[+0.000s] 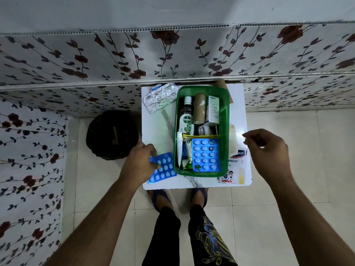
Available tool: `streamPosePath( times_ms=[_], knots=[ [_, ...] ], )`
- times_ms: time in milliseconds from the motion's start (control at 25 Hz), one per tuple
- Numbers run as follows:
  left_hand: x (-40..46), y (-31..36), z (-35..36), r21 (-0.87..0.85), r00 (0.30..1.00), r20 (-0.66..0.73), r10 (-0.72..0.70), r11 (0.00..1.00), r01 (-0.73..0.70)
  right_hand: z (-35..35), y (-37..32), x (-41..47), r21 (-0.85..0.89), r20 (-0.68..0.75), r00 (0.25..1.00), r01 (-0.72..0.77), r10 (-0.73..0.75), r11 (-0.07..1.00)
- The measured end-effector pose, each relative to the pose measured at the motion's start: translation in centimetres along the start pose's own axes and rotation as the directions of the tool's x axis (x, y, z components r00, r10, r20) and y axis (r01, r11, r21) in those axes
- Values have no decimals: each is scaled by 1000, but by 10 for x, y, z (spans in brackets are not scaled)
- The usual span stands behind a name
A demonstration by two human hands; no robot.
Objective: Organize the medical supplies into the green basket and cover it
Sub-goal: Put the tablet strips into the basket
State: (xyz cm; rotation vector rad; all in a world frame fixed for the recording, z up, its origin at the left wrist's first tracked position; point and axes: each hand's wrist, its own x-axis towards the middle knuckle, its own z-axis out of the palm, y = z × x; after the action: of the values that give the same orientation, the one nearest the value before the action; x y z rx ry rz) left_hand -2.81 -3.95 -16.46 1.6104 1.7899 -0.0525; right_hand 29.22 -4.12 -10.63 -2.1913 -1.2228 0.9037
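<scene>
Green basket [226, 116] sits mid-frame on the white table [159, 127], already well filled: bottle [186, 117], roll [199, 109], box [212, 110], a blue pill strip [205, 155]. Left hand [140, 164] grips a second blue strip [163, 167] just left of the basket. Right hand [269, 152] hovers empty, fingers loosely curled. Left to pack: foil strips [159, 96] at upper left and the plaster pack [238, 162] on the right. No cover is on yet.

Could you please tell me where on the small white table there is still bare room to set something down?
The biggest free patch on the white table lies left of the green basket, between the silver blister strip and the blue blister pack in the left hand. A narrow strip runs along the basket's near edge. The right side is crowded by the plaster packet.
</scene>
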Motion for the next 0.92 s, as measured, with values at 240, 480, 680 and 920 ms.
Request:
streamPosePath(
  times_ms=[240,480,680,920],
  knots=[
    [-15,-17,-15,-226,986,19,-168,960,167,3,39,-11,-196,110,976,-162,186,967],
    [-22,17,-68,-621,928,-246,-279,781,70,29,39,1,-215,82,975,-186,207,959],
    [-20,93,-67,-854,968,-67,-241,516,69,43,33,21,-154,124,946,-279,298,948],
    [-14,131,-17,-355,995,81,-55,931,80,31,38,27,43,84,947,-314,309,949]
  ],
)
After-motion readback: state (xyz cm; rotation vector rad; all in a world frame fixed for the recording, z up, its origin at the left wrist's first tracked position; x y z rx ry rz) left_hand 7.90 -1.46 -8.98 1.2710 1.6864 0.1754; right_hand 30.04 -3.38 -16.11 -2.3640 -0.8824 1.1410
